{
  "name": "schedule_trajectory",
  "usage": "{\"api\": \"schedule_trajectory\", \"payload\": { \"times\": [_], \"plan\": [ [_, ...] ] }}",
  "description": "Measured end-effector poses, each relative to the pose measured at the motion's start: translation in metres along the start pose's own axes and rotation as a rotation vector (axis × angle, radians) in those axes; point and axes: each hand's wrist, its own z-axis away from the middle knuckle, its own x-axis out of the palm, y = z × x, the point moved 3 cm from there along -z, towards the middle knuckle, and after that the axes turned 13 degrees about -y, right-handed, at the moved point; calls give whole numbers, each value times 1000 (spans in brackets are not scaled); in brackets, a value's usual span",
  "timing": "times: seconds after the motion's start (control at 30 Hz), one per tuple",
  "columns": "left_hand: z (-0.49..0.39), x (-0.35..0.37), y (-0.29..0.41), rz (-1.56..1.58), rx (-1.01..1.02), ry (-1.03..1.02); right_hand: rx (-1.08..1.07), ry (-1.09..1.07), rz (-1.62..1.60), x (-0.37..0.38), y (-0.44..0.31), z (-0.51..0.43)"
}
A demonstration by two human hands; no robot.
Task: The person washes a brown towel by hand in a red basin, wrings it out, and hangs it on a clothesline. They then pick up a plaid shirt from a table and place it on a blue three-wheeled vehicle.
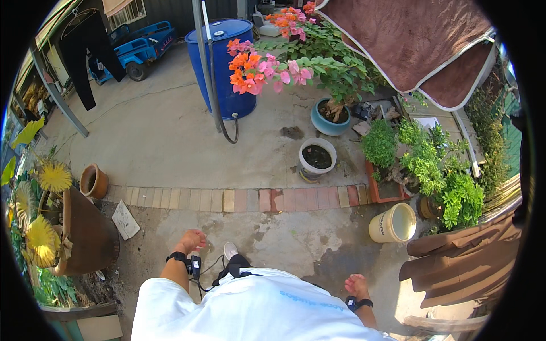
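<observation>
My left hand (195, 240) hangs before me over the concrete with its fingers loosely curled and nothing visible in it. A black strap with a small device (196, 267) and cable is on that wrist. Lower right, my right hand (355, 284) is also empty, its fingers bent and slightly apart, with another strapped device (351, 302) at the wrist. Nearest to the right hand stands a cream plastic bucket (379, 228) of cloudy liquid, apart from it. Past the brick strip (213, 200) sits a white bucket (318, 170) with dark contents.
A large brown planter (91, 234), a clay pot (96, 181) and a flat slab (126, 220) stand left. Ahead are a metal pole (204, 64), blue barrel (226, 85) and teal pot (330, 123) with bougainvillea. Brown cloth (460, 260) hangs right, near a red planter (386, 194).
</observation>
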Motion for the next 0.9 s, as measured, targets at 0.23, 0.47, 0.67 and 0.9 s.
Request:
{"api": "schedule_trajectory", "payload": {
  "times": [0.23, 0.47, 0.67, 0.9],
  "plan": [
    [-3, -97, -76, 247, 22, 147, -33, -142, 312, 112, -65, -63],
    [32, -210, -186, 462, -199, 460, -42, -501, 553, 262, -71, -153],
    [44, -225, -248, 501, -177, 476, 196, -637, 708, 396, -132, -140],
    [26, -225, -334, 761, -248, 398, 87, -636, 1055, 531, -184, -189]
  ]
}}
